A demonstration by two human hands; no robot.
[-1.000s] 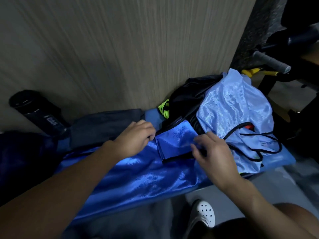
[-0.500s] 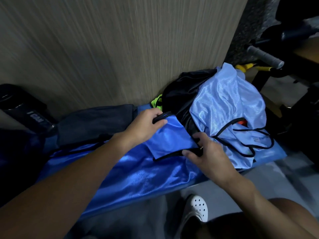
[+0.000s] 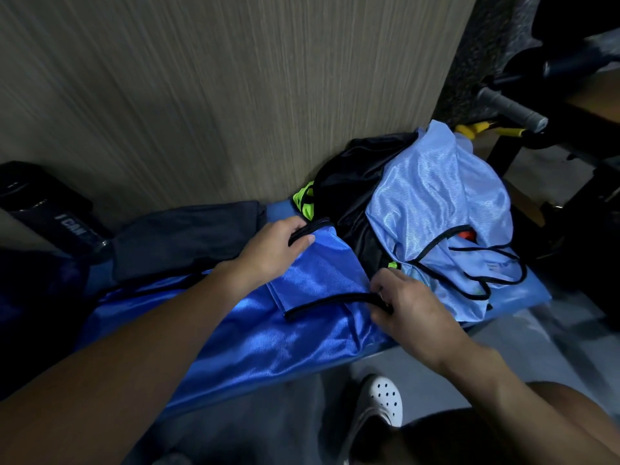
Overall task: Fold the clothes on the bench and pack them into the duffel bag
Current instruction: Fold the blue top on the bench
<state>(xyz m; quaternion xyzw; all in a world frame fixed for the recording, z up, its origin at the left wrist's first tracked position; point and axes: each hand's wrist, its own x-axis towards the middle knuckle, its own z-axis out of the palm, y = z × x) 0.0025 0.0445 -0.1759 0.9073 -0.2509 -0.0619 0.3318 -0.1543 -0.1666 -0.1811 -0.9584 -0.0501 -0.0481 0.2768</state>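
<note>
Satin blue jersey [image 3: 312,280] (black-trimmed) pinched at both corners by left hand [image 3: 271,253] and right hand [image 3: 407,307] grips.

Dim light around me, soft sheen on the blue garment [image 3: 255,337], motion-streaked wall [image 3: 235,88] across the top, dark murky left edge, wide-angle bending at corners

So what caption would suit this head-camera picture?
Both hands, left and right, pinch the black trim of a royal-blue jersey.

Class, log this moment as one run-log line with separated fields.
stage: folding | item: royal blue jersey on bench | left hand: gripping far black-trimmed edge | right hand: gripping near black trim | unfolded pile: waiting
</note>
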